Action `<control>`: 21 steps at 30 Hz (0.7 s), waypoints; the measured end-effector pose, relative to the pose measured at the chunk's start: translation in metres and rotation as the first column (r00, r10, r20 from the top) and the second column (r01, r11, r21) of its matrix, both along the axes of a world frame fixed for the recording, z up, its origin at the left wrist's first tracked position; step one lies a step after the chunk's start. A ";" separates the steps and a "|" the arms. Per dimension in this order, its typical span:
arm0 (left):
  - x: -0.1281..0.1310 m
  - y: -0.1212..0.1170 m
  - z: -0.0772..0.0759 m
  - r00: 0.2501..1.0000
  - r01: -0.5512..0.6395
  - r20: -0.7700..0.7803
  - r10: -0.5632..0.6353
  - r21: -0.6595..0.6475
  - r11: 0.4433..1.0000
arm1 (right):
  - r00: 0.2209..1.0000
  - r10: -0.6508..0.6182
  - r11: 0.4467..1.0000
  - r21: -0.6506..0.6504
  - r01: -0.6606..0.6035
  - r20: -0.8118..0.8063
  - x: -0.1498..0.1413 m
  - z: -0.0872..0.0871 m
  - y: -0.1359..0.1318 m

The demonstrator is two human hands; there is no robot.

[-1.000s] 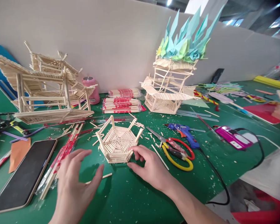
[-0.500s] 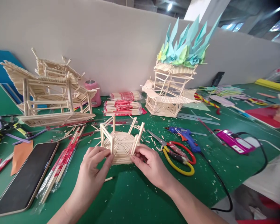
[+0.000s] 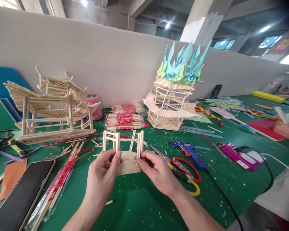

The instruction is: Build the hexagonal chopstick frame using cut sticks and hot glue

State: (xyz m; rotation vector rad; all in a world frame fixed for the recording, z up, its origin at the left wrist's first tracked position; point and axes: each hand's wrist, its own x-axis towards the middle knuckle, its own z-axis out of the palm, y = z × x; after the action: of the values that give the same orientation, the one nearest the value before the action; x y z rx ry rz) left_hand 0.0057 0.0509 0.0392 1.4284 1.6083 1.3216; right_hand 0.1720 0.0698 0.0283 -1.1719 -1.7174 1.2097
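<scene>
Between my hands is a small stick frame (image 3: 128,168), a flat base of pale wooden sticks with upright posts around its edge and rails near the top at the back. My left hand (image 3: 103,173) pinches a front-left post between thumb and fingers. With thumb and forefinger, my right hand (image 3: 155,171) grips the front-right posts. Part of the base is hidden behind my fingers. Close to my right hand lie scissors (image 3: 195,189) with red and yellow handles and a blue glue gun (image 3: 192,154).
Behind stand a larger stick house (image 3: 48,112) and a stick tower (image 3: 168,112) topped with folded paper. Stick packs (image 3: 125,120), a phone (image 3: 24,195) and a pink device (image 3: 239,155) with a black cable lie about. Another person's hand (image 3: 287,130) is at far right.
The stick frame has tipped so its posts stand more upright in view, and my left hand has moved higher on its post. The camera view has tilted up.
</scene>
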 end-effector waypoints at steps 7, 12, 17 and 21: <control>0.008 0.001 -0.002 0.987 -0.052 0.149 0.058 -0.042 0.998 | 0.999 -0.030 0.999 -0.039 0.029 -0.015 0.003 0.004 0.003; 0.007 0.001 -0.003 0.978 -0.090 0.183 0.098 -0.051 0.995 | 0.987 -0.125 0.990 -0.083 0.117 -0.106 0.002 0.002 0.008; 0.006 0.002 -0.007 0.977 -0.050 0.206 0.059 -0.049 0.998 | 0.906 -0.224 0.968 -0.190 0.164 -0.360 -0.006 0.000 0.016; 0.010 0.001 -0.002 0.962 -0.065 0.260 0.082 -0.075 0.995 | 0.843 -0.216 0.960 -0.263 0.093 -0.493 -0.013 0.003 0.020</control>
State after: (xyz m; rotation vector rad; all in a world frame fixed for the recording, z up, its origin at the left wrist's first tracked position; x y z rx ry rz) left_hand 0.0161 0.0520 0.0374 1.1101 1.5242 1.4209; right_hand 0.1591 0.0899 0.0316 -0.9706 -1.0783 1.4866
